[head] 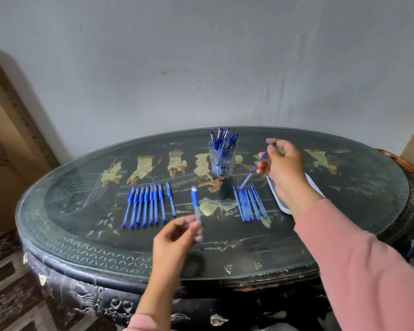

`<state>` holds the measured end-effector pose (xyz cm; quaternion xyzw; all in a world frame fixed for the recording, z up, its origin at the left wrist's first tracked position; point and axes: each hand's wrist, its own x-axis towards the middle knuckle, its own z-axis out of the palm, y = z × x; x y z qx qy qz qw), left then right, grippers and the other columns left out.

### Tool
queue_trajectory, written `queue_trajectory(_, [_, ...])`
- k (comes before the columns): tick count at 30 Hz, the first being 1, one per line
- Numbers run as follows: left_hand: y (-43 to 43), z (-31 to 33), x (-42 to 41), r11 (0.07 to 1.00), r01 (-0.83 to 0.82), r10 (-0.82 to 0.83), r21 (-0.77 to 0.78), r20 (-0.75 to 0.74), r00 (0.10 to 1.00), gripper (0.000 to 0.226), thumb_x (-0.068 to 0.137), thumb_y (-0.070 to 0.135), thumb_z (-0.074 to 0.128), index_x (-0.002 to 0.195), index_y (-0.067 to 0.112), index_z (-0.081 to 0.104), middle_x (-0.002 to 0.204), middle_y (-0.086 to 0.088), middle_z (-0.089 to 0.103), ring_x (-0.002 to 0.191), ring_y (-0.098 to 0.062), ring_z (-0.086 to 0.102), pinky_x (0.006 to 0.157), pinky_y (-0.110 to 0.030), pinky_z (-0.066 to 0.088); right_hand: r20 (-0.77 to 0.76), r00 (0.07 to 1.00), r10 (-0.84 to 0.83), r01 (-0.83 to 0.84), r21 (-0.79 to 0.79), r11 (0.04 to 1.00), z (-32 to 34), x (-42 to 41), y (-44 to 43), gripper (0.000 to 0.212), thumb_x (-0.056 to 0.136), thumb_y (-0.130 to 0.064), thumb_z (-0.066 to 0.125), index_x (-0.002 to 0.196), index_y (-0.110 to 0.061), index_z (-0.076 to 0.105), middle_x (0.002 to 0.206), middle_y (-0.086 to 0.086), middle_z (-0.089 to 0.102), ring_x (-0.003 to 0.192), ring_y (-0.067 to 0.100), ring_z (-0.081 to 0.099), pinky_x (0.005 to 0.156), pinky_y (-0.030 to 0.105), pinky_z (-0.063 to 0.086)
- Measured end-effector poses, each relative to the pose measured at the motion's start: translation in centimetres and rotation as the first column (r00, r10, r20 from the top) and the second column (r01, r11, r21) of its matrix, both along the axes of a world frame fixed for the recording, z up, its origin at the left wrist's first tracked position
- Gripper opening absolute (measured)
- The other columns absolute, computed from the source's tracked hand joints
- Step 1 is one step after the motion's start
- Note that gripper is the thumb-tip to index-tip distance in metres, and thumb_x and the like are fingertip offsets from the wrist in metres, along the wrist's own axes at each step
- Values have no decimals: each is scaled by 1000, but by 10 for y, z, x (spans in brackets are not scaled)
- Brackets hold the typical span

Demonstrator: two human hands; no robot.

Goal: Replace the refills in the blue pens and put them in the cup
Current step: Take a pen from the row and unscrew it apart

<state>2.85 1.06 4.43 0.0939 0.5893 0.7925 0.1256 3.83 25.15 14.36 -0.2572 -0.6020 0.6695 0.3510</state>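
My left hand (175, 237) pinches a blue pen barrel (196, 211), held upright above the table's middle. My right hand (281, 163) holds a thin blue refill (253, 170) that slants down to the left, its tip over a row of several blue refills (250, 203) lying on the table. A glass cup (221, 161) with several capped blue pens in it stands at the back centre. A row of several blue pens (145, 206) lies on the left, and one pen (170, 199) lies apart to its right.
The table is a dark oval (81, 235) with a glass top and painted figures, set against a grey wall. A white flat piece (280, 201) lies under my right wrist. A framed panel (14, 130) leans at the left.
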Motion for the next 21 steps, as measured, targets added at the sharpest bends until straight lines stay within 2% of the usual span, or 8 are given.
queue_trajectory(2, [-13,5,-16,988,-91,83,124,65,994,29,66,9,75,93,3,69,75,-9,71,63,-14,65,61,-21,57,116,991,68,-69,3,998,-15,-3,1,28,103,-1,38,121,-13,56,83,9,58,54,14,52,50,25,49])
queue_trajectory(5, [-32,7,-39,964,-217,203,155,99,974,49,49,24,80,92,5,69,78,-8,72,66,-14,68,61,-20,57,288,954,82,-121,119,986,-35,-7,0,26,99,0,49,121,-8,61,84,6,64,62,11,51,56,24,50])
queue_trajectory(8, [-42,0,-50,959,-272,266,78,87,960,29,68,14,79,94,7,69,83,-10,70,70,-17,66,63,-20,58,420,907,39,-154,245,957,-53,-15,-2,29,91,-9,66,119,-4,66,102,8,72,80,15,60,84,35,55])
queue_trajectory(11, [-42,-10,-51,954,-297,298,-44,20,954,11,83,4,72,91,11,71,83,-6,71,72,-16,63,63,-19,56,512,858,37,-220,301,928,-68,-27,-3,25,87,-12,72,110,-2,72,95,10,72,84,21,66,89,41,56])
queue_trajectory(13, [-41,-11,-50,947,-305,305,-99,-11,952,10,83,5,73,90,13,72,80,-3,72,72,-15,62,66,-22,55,577,817,2,-267,375,888,-75,-37,-2,17,85,-15,74,98,-4,76,86,9,72,85,24,67,86,41,56])
queue_trajectory(15, [-41,-11,-50,943,-309,308,-121,-25,951,10,82,6,74,89,13,73,79,-2,72,73,-15,63,66,-22,54,628,777,-38,-307,431,849,-79,-46,-1,10,84,-19,75,82,-9,77,75,7,67,77,24,63,76,35,55])
queue_trajectory(18, [-40,-10,-50,939,-311,308,-149,-43,950,10,82,6,74,90,13,74,81,-3,74,76,-16,65,72,-26,55,688,720,-93,-347,473,810,-82,-61,0,19,82,-19,78,67,-9,71,72,7,65,74,23,62,64,26,45])
queue_trajectory(21, [-40,-8,-50,934,-315,312,-169,-41,949,11,82,7,75,91,12,74,85,-5,75,80,-18,67,81,-34,55,729,673,-127,-375,484,791,-88,-74,0,42,80,-17,78,51,-10,48,60,4,50,57,19,51,49,24,34])
